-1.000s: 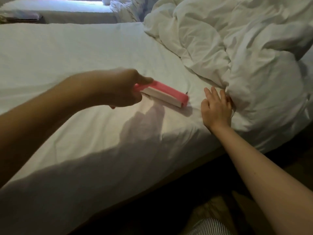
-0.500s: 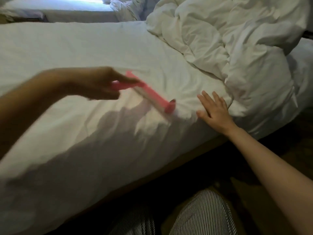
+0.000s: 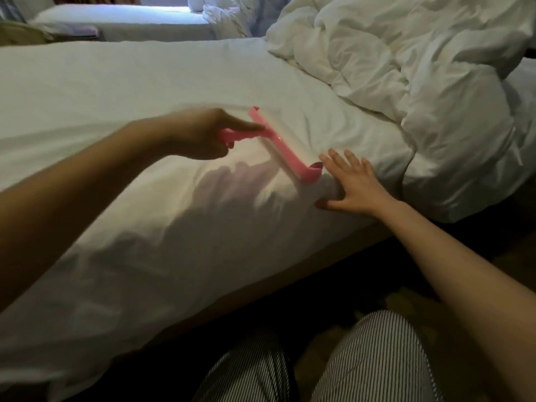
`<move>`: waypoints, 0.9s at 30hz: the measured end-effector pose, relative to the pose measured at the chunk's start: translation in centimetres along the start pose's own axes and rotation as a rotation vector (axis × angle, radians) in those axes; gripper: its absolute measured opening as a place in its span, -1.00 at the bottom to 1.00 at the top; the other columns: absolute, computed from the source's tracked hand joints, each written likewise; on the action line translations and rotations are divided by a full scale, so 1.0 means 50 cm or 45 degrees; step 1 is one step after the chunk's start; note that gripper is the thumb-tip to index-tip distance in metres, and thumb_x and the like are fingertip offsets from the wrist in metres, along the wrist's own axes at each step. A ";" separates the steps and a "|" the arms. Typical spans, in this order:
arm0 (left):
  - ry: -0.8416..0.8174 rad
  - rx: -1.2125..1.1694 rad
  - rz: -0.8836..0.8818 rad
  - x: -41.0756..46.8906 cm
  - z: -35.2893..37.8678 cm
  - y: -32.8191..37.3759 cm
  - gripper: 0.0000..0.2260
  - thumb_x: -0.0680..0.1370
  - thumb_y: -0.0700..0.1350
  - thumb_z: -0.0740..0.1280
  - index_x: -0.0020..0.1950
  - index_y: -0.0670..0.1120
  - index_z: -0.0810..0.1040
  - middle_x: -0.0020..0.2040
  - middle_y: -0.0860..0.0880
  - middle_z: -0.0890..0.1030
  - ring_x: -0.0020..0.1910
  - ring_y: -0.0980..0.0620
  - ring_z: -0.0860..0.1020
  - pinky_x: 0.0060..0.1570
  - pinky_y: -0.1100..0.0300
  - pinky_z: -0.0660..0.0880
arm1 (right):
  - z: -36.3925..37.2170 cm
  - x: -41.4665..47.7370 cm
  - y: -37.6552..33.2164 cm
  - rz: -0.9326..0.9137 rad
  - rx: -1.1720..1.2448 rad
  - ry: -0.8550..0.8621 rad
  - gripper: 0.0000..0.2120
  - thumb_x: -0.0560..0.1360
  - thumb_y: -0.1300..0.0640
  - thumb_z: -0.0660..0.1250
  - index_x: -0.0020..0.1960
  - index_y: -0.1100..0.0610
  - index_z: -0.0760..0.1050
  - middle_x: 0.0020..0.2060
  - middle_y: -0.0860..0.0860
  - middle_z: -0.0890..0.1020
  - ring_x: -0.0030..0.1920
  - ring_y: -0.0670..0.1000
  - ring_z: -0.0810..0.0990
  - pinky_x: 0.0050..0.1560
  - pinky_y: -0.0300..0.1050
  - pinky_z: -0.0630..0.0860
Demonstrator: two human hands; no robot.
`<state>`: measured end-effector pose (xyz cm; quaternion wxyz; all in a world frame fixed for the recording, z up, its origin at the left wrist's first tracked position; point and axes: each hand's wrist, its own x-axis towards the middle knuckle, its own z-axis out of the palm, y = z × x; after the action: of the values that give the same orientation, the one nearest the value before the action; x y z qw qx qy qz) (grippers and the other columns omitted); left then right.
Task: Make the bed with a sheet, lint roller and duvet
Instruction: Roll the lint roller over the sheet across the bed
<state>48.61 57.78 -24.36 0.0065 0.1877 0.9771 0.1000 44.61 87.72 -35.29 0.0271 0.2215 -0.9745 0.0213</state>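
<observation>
Head view, one frame.

- Left hand (image 3: 200, 134): fingers curled round the pink handle of the lint roller (image 3: 285, 146), with the index finger laid straight along the handle toward the head. The hand is motion-blurred, so the finer finger placement cannot be told.
- Lint roller: pink frame with a white roll along its far side. The head lies diagonally on the sheet (image 3: 145, 82), one end toward the middle of the bed and the other at the near mattress edge.
- Right hand (image 3: 352, 185): flat on the sheet at the near mattress edge, fingers straight and spread, holding nothing. The thumb points down over the side of the mattress. The fingertips are just beside the near end of the roller head; whether they touch it cannot be told.
- Duvet (image 3: 406, 68): bunched in a crumpled heap on the right part of the bed, its lower fold hanging over the near side. Its edge lies near the right hand, to that hand's right.
- Edges and room: the sheet is creased between the roller and the duvet. It runs open to the left and toward the far side of the bed. An arm shadow falls across its near slope.
- Second bed (image 3: 124, 21): beyond the far edge, white bedding on it.
- Striped trousers (image 3: 377, 358): at the bottom of the view, close to the bed's side.
</observation>
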 end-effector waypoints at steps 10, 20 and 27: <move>0.035 -0.268 -0.056 -0.308 -0.083 -0.166 -0.60 0.38 0.14 0.41 0.18 0.42 0.47 0.10 0.14 0.64 0.13 0.03 0.59 0.02 -0.03 0.53 | -0.011 0.024 -0.133 -0.285 -0.068 0.016 -0.01 0.37 -0.36 0.28 0.52 -0.09 -0.28 0.53 -0.03 -0.20 0.52 0.07 -0.24 0.45 0.08 -0.29; 0.234 0.089 0.129 -0.210 -0.013 -0.105 -0.52 0.50 0.04 0.30 0.34 0.34 0.21 -0.02 -0.07 0.68 -0.22 -0.15 0.61 -0.16 0.13 0.46 | -0.012 0.046 -0.169 -0.302 -0.112 0.009 0.04 0.29 -0.40 0.32 0.49 -0.15 -0.28 0.54 -0.06 -0.14 0.53 0.06 -0.17 0.47 0.04 -0.20; 0.236 0.189 0.199 -0.269 -0.014 -0.171 -0.54 0.52 0.01 0.34 0.37 0.25 0.28 -0.25 -0.11 0.65 -0.44 -0.13 0.50 -0.27 0.17 0.41 | -0.012 0.041 -0.238 -0.186 -0.062 -0.049 0.09 0.24 -0.42 0.32 0.52 -0.13 -0.24 0.54 -0.04 -0.16 0.52 0.09 -0.23 0.45 0.16 -0.27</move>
<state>57.97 44.89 -25.71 -0.1055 0.2533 0.9606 0.0445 47.94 76.14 -34.20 0.0152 0.2915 -0.9564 -0.0086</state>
